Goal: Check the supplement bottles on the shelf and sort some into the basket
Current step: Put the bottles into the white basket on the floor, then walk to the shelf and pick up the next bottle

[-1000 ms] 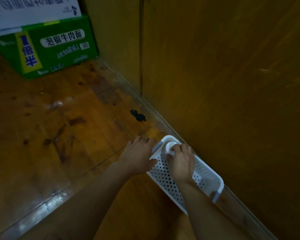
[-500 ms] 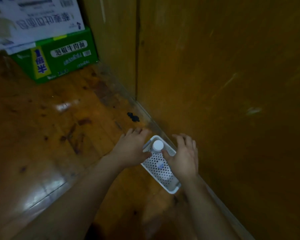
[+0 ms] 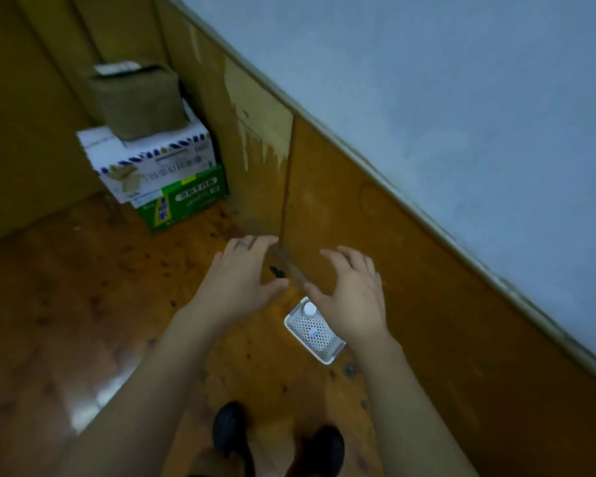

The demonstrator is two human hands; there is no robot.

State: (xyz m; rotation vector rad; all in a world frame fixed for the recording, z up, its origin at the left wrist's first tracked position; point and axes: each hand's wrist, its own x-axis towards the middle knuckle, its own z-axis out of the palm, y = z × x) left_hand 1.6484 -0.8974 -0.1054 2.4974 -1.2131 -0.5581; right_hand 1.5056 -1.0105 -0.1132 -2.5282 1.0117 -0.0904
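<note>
both hands are hovering palm down over the wooden floor [image 3: 83,304]. the left hand [image 3: 234,280] is stretching its fingers [image 3: 255,242] out straight and a little spread, gripping nothing. the right hand [image 3: 353,297] is fanning its fingers [image 3: 344,258] wide, the tips bending loosely, and nothing is sitting between them either.

the basket [image 3: 329,356], white and dotted with small holes, is resting on the floor back from the right fingers, toward the wrist, with the right palm covering part of its far side in this view. it is lying just beside the foot of the wall panel [image 3: 358,208]. a bottle [image 3: 309,308] is lying inside the basket, its white cap showing just under the right thumb, in the gap between the two hands.

a small dark mark [image 3: 277,271] is showing on the floor between the left fingers and the right fingers. ahead of the left fingers and well apart from them, three boxes are standing stacked against the wall: a green box [image 3: 186,201] at the bottom, a white box [image 3: 148,160] on it, and a brown box [image 3: 135,101] on top. far back behind both wrists, two dark shoes [image 3: 227,428] are standing on the floor.
</note>
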